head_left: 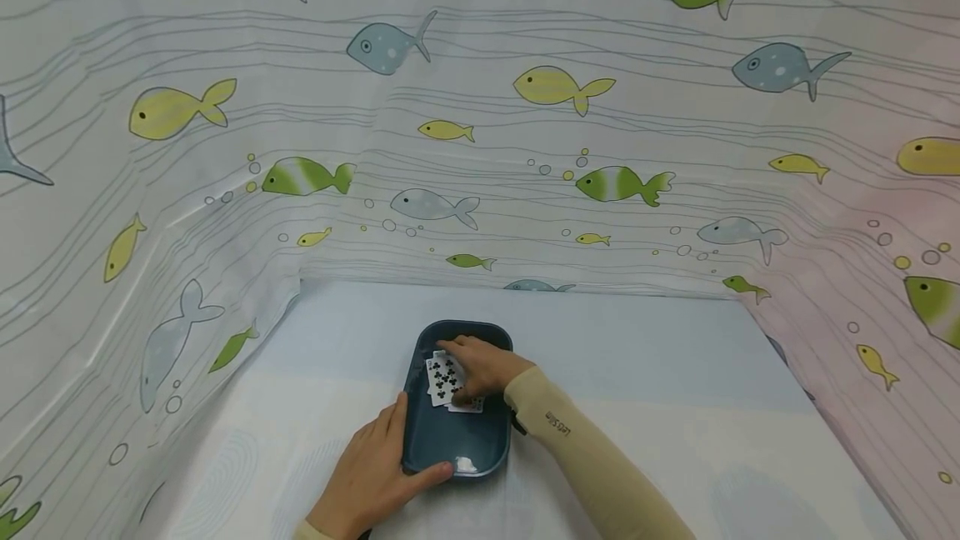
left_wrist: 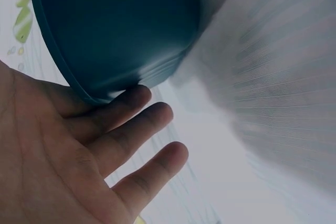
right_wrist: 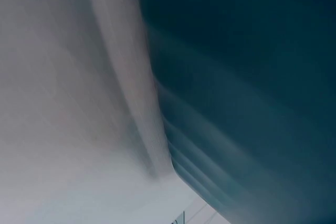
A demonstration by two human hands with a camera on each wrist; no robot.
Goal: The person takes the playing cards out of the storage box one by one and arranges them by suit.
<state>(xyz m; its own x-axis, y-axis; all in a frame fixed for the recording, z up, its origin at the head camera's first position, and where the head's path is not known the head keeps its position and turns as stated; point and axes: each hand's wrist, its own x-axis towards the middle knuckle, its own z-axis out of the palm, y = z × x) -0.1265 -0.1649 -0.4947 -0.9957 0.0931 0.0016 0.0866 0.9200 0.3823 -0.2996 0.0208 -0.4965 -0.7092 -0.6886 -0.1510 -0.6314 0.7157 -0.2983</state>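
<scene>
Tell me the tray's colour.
The tray is dark blue, seen best in the head view.

My head view looks forward and down on the tray and left hand, both shared by my close left-wrist view, while my right-wrist view hugs the tray's side.

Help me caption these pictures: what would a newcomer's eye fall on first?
Probably the colourful fish printed across the sheeting. Next, the dark blue tray at lower centre of the head view, the left hand against its left side, the right hand over playing cards inside.
</scene>
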